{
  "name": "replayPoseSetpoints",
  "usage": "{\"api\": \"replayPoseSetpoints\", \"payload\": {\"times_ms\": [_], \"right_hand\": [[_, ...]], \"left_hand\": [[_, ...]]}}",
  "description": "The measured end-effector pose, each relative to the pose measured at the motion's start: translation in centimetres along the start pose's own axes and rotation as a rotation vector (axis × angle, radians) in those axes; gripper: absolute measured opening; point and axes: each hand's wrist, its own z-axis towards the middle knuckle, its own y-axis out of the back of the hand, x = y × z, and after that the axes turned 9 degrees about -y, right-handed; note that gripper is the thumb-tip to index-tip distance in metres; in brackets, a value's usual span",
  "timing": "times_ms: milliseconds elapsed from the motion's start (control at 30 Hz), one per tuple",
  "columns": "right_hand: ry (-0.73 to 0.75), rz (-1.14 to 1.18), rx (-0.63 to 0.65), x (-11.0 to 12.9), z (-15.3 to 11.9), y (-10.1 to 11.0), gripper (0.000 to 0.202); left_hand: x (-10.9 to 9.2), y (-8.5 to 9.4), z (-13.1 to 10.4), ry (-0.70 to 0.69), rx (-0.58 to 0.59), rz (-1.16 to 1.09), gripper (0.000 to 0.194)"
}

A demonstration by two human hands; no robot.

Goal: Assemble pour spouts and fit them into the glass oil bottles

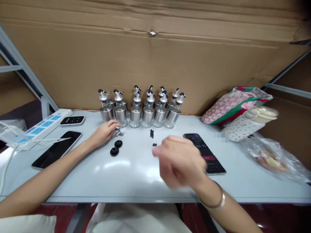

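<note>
My left hand (103, 133) rests on the table with its fingers closed around a small silver pour spout (119, 132), partly hidden by the fingertips. Just in front of it lie two round black stoppers (116, 147). Over the table's middle, my right hand (181, 160) is curled closed and blurred by motion; whatever is in its fingers, if anything, is hidden. Close to its thumb are tiny black parts (155, 144), and farther back a few thin black strips (152, 133). Several glass-and-steel oil bottles (148, 115) stand behind, many topped with silver spouts.
To the left are a power strip (46, 124), a small black-and-white device (72, 120) and a phone (57, 150) under white cables. On the right lie another phone (206, 153), a patterned bag (225, 106), a tilted tumbler (243, 126) and a clear plastic bag (274, 158). Cardboard (121, 61) walls the back.
</note>
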Motion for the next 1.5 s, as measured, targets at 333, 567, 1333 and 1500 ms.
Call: {"api": "replayPoseSetpoints", "payload": {"times_ms": [333, 567, 1333, 1500], "right_hand": [[-0.549, -0.438, 0.414, -8.7, 0.5, -2.3, 0.028], [-0.567, -0.407, 0.285, -10.0, 0.7, -1.0, 0.025], [-0.332, -0.082, 0.160, -9.0, -0.1, -2.4, 0.015], [-0.322, 0.109, 0.267, -7.6, -0.2, -3.9, 0.018]], "left_hand": [[0.3, -1.3, 0.0, -0.002, 0.095, 0.065, 0.035], [-0.3, -0.3, 0.4, -0.157, 0.084, 0.178, 0.033], [-10.3, 0.3, 2.2, 0.424, -0.221, -1.013, 0.037], [-13.6, -0.9, 1.7, 0.701, -0.044, -1.747, 0.039]]}}
